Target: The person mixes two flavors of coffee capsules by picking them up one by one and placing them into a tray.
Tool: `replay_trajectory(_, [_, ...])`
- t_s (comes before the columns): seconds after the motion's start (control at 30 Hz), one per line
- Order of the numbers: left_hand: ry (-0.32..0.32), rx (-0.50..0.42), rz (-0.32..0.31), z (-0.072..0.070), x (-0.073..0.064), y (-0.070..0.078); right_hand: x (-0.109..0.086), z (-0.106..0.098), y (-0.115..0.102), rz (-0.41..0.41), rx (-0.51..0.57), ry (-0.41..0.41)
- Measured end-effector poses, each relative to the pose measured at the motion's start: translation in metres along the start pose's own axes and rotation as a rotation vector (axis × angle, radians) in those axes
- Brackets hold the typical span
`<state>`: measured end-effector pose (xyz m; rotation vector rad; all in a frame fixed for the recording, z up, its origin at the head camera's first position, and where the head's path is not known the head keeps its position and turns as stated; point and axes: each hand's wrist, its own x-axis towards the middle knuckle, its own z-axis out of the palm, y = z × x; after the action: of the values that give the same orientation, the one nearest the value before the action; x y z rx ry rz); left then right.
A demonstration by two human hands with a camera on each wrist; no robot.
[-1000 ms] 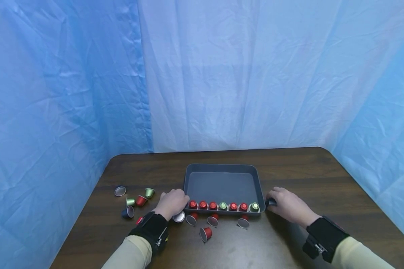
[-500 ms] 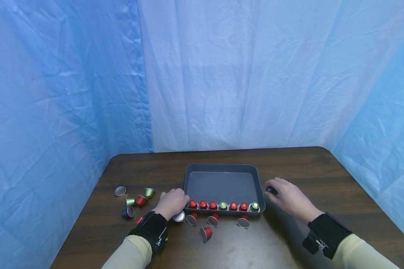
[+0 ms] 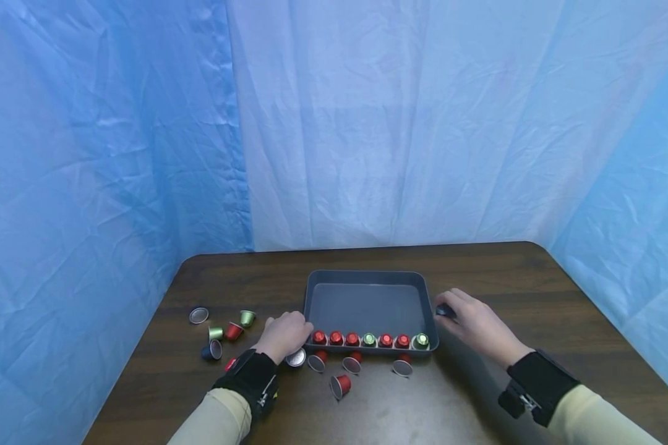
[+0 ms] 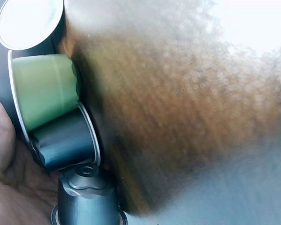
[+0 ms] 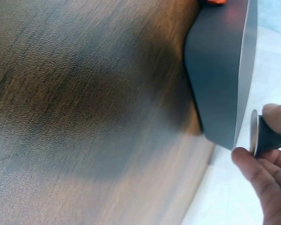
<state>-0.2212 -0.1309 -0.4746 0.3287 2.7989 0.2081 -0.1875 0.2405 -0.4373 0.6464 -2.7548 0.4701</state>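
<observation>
Beside the right side of the dark grey baking tray point(image 3: 370, 306), my right hand point(image 3: 473, 324) pinches a dark coffee capsule point(image 3: 446, 311) between thumb and fingers. The right wrist view shows this capsule point(image 5: 268, 136) held up near the tray's corner, its flat lid toward the tray. My left hand point(image 3: 286, 335) stays at the tray's left front corner, its fingertips hidden. A green capsule point(image 4: 46, 91), a dark blue capsule point(image 4: 68, 138) and a dark grey capsule point(image 4: 87, 199) sit close by its palm. Red and green capsules point(image 3: 369, 340) stand in a row along the tray's front.
In front of the tray, several red capsules point(image 3: 341, 386) lie on their sides, near a silver-lidded one point(image 3: 295, 358). Green, red and dark blue capsules point(image 3: 212, 350) are scattered to the left on the brown wooden table point(image 3: 479, 272). Blue sheets point(image 3: 412, 123) hang around the table.
My right hand has risen and shifted away from me along the tray's right side, carrying the dark coffee capsule. The left hand has not visibly moved.
</observation>
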Motion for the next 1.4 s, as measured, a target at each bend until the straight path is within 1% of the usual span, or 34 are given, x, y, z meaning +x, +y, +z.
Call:
replay_trajectory(0.17, [-0.002, -0.011, -0.011, -0.001, 0.0, 0.0, 0.001, -0.001, -0.002, -0.003, -0.001, -0.003])
replay_trajectory(0.4, [0.004, -0.09, -0.061, -0.002, -0.001, 0.001, 0.002, -0.001, -0.003, -0.033, -0.002, 0.012])
replay_trajectory(0.53, [0.01, -0.108, -0.073, -0.002, -0.002, 0.001, 0.005, -0.001, -0.007, -0.051, -0.011, 0.025])
replay_trajectory(0.63, [0.009, -0.103, -0.069, -0.002, -0.002, 0.001, 0.008, 0.0, -0.011, -0.077, -0.009, 0.024])
replay_trajectory(0.8, [0.002, -0.073, -0.051, -0.002, -0.001, 0.001, 0.013, 0.002, -0.018, -0.102, -0.004, -0.012])
replay_trajectory(0.97, [0.004, -0.069, -0.047, -0.002, -0.002, 0.001, 0.018, 0.007, -0.024, -0.079, 0.001, -0.046])
replay_trajectory(1.03, [0.006, -0.086, -0.057, -0.002, -0.001, 0.001, 0.02, 0.01, -0.025, -0.069, 0.003, -0.062])
replay_trajectory(1.2, [0.005, -0.095, -0.068, -0.001, -0.001, 0.001, 0.023, 0.017, -0.026, -0.073, 0.014, -0.108])
replay_trajectory(1.4, [0.008, -0.069, -0.059, 0.001, 0.002, -0.001, 0.025, 0.023, -0.028, -0.057, 0.028, -0.174])
